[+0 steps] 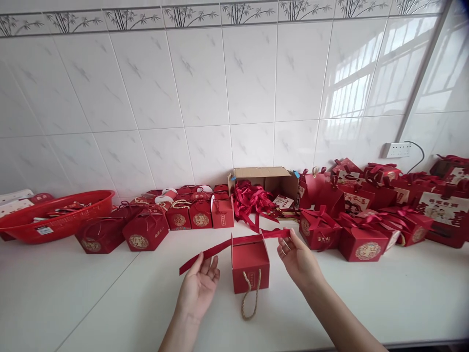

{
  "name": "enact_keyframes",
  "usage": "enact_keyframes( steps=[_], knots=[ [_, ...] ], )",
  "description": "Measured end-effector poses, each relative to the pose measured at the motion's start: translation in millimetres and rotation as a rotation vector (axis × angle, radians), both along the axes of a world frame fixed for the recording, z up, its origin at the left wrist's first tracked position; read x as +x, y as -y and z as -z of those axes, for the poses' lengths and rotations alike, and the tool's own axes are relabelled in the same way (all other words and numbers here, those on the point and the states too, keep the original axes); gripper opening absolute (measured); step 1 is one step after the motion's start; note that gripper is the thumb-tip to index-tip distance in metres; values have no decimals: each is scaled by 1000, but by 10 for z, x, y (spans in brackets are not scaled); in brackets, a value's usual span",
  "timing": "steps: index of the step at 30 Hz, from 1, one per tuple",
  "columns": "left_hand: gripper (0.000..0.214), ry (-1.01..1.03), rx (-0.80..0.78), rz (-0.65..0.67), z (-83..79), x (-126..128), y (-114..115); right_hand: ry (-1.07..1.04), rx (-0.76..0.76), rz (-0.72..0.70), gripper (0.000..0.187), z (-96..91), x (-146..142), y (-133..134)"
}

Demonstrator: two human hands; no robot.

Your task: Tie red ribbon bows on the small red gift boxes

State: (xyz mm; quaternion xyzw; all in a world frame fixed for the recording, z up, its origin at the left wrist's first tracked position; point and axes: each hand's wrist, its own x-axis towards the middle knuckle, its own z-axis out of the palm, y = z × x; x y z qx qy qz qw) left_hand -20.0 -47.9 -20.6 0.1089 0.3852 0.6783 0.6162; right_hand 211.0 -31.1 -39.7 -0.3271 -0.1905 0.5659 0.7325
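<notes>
A small red gift box (250, 275) stands upright on the white table, with a twisted rope handle (249, 313) hanging from its front. Across its top runs a dark red ribbon (242, 240), passing by the raised flaps at both sides. On the left of the box, my left hand (200, 283) pinches the ribbon between thumb and fingers, palm up, with a loose end sticking out beyond it. My right hand (298, 256) grips the ribbon's other end to the right of the box. Between the two hands the ribbon is stretched nearly straight.
Behind the box, an open cardboard carton (262, 172) spills a heap of red ribbons (252, 198). Rows of red gift boxes (201, 215) stand left of it. Ribbon-tied boxes (366, 244) crowd the right. A red plastic basin (84, 215) sits far left, before the tiled wall.
</notes>
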Motion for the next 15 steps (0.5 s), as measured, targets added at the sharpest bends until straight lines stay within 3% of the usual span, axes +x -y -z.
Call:
enact_keyframes(
  steps=[4,11,15],
  knots=[
    [11,61,-24,-19,8,-107,-7,1,7,14,15,10,72,-18],
    [6,-78,-11,-91,45,-275,-28,-33,-14,22,17,-15,76,35],
    [4,-172,49,-182,-72,-379,-89,9,27,69,21,-122,101,43]
  ],
)
